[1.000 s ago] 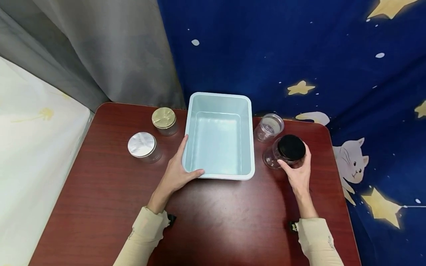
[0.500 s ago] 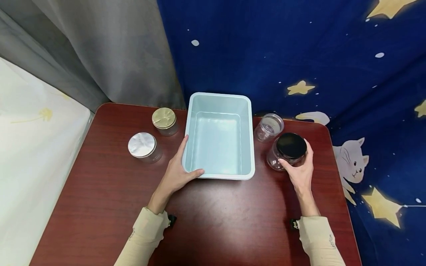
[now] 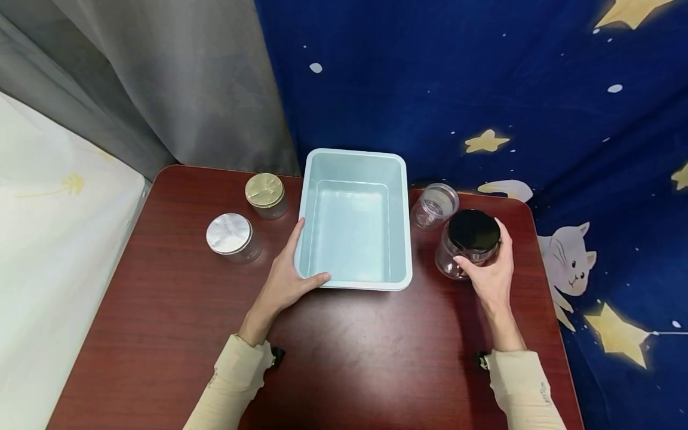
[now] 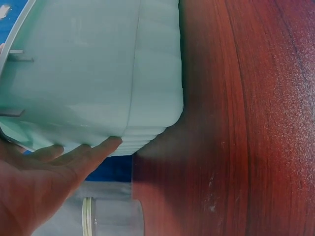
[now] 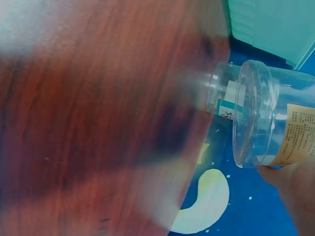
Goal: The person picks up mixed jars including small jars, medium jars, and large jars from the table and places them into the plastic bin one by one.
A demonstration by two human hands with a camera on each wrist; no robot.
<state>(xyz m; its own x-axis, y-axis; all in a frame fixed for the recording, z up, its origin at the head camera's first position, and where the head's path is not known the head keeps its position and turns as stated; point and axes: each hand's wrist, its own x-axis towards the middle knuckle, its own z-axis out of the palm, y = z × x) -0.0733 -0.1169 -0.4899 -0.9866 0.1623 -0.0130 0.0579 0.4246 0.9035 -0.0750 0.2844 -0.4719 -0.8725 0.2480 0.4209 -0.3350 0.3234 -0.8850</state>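
Observation:
My left hand point(image 3: 283, 276) grips the near left corner of a pale blue plastic tub point(image 3: 407, 239), its thumb over the front rim. In the left wrist view, fingers point(image 4: 96, 155) lie along the tub's outer wall. My right hand point(image 3: 493, 273) holds a clear jar point(image 3: 450, 258) with a black lid point(image 3: 474, 230), thumb on the near side and fingers round the far right. A tan printed label point(image 5: 298, 132) shows on the jar in the right wrist view, with its base raised off the table. Behind it stands a smaller clear jar point(image 3: 434, 206).
Left of the tub stand a jar with a silver lid point(image 3: 229, 233) and one with a gold lid point(image 3: 265, 191). The dark red wooden table point(image 3: 349, 358) ends at a grey curtain point(image 3: 204, 89) and a blue starry curtain point(image 3: 430, 89) behind.
My right hand has carried the black-lidded jar slightly rightward and up toward the camera, away from the tub. The left hand and the tub have stayed in place.

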